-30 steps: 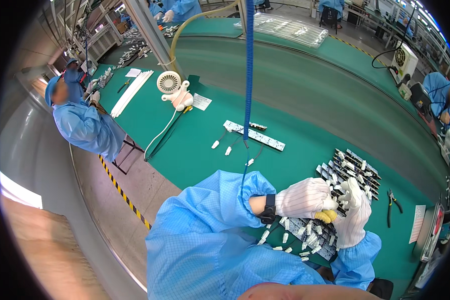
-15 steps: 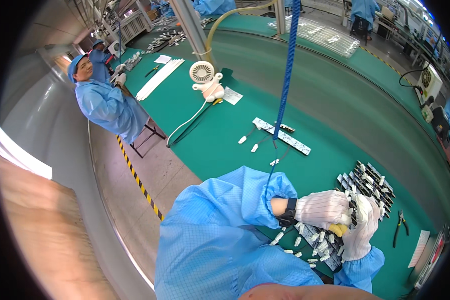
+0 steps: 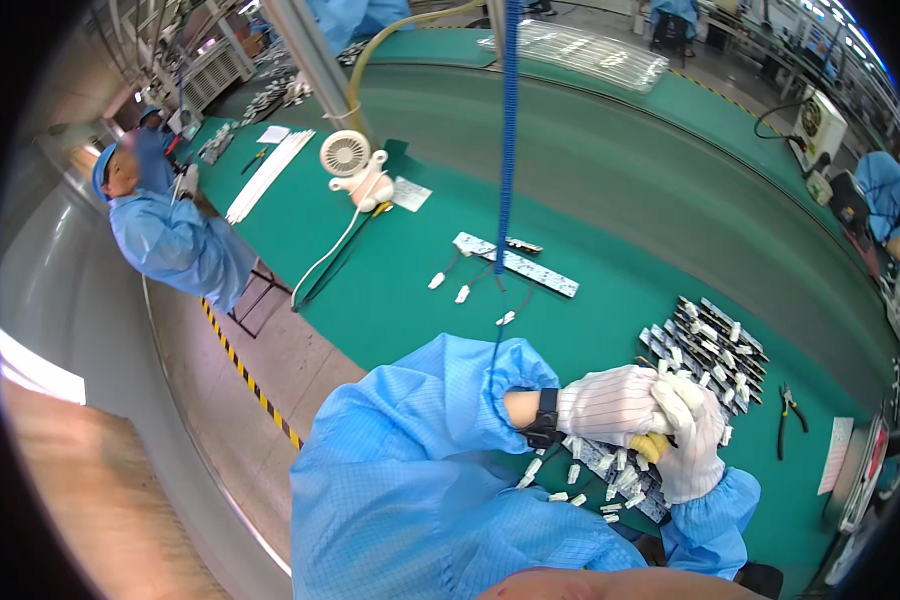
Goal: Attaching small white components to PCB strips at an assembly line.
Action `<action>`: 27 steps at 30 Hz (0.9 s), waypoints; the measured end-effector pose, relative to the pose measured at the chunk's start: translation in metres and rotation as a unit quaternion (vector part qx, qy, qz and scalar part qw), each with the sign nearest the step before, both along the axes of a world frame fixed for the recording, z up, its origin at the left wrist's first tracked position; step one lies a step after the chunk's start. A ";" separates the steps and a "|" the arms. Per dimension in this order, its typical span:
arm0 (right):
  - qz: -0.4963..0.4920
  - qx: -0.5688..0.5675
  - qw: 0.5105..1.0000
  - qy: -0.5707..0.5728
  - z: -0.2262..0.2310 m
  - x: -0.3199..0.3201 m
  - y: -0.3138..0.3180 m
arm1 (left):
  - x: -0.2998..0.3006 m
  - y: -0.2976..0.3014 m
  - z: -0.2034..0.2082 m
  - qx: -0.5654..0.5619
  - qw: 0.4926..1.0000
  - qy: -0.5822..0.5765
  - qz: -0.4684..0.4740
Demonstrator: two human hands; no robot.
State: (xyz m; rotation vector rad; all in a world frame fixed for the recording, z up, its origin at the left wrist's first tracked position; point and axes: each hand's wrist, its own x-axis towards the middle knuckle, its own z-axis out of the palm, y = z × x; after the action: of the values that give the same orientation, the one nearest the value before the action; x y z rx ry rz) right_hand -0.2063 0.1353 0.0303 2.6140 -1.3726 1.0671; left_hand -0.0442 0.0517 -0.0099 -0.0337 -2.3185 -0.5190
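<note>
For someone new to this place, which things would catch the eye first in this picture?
Probably the blue coiled cord, hanging at upper centre over the green table. Next, the gloved left hand and right hand, overlapping in view at lower right among circuit boards. Then perhaps the pale fan, upper left on the table.

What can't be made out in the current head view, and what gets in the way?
- Head view: whether anything sits between the left hand and right hand; their overlapping gloved fingers hide it.
- Head view: part of the near circuit boards, covered by the hands and loose white connectors.
- Head view: the print on the right-hand paper sheet, too small.
- Head view: part of the far-right co-worker, cut off by the dark rim.
</note>
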 end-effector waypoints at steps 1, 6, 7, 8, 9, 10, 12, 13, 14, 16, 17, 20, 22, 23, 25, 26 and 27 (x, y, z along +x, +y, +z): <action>-0.006 0.005 1.000 0.003 0.003 0.000 0.002 | -0.001 -0.001 0.001 0.001 1.000 -0.002 -0.010; 0.003 0.009 1.000 0.006 -0.002 -0.002 0.000 | 0.002 -0.001 0.000 0.006 1.000 -0.006 -0.008; -0.001 0.011 1.000 0.003 -0.001 -0.002 0.001 | 0.001 0.000 -0.001 0.009 1.000 -0.004 -0.007; -0.004 0.014 1.000 0.000 -0.001 -0.001 0.001 | 0.002 0.001 -0.001 0.013 1.000 -0.003 -0.004; -0.013 0.018 1.000 0.003 0.003 -0.002 0.001 | 0.002 -0.002 0.001 0.013 1.000 -0.007 -0.003; -0.016 0.026 1.000 -0.002 0.006 0.000 0.002 | 0.001 -0.004 0.000 0.000 1.000 -0.018 -0.003; -0.017 0.036 0.999 -0.006 0.007 0.003 0.001 | 0.002 -0.005 -0.004 -0.012 0.999 -0.030 0.005; -0.015 0.036 0.999 -0.006 0.005 0.001 0.001 | 0.000 -0.005 -0.006 -0.009 1.000 -0.023 0.004; -0.012 0.030 0.999 0.001 0.003 0.000 -0.001 | -0.001 -0.005 -0.007 -0.007 1.000 -0.017 0.003; -0.008 0.020 1.000 0.007 0.003 0.000 0.000 | 0.002 -0.003 -0.003 -0.007 1.000 -0.012 0.010; -0.008 0.022 1.000 0.003 0.005 0.001 0.001 | 0.003 -0.002 0.000 -0.007 1.000 -0.008 0.016; -0.009 0.012 1.000 -0.008 0.008 -0.005 0.006 | 0.000 0.001 0.008 -0.016 1.000 -0.023 0.000; 0.001 0.021 0.999 -0.033 0.009 -0.008 0.006 | -0.005 0.004 0.007 -0.005 1.000 -0.018 -0.011; 0.015 0.037 0.999 -0.015 0.013 -0.009 0.002 | -0.003 0.004 0.007 0.007 1.000 -0.016 -0.014; 0.065 0.055 0.996 -0.005 0.034 -0.015 -0.006 | 0.001 0.002 0.000 0.015 0.999 0.038 -0.008; 0.095 0.060 0.994 -0.018 0.040 -0.029 -0.007 | 0.004 0.002 0.003 0.014 1.000 -0.011 -0.014; 0.102 0.034 0.990 -0.091 0.041 -0.041 -0.004 | 0.008 -0.001 0.007 0.015 0.998 -0.060 -0.019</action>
State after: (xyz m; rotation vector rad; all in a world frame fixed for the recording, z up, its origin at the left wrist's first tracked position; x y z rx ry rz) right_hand -0.2470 0.1313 0.0718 2.8190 -1.2084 1.3366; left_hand -0.0365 0.0505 -0.0030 -0.0328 -2.4300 -0.5887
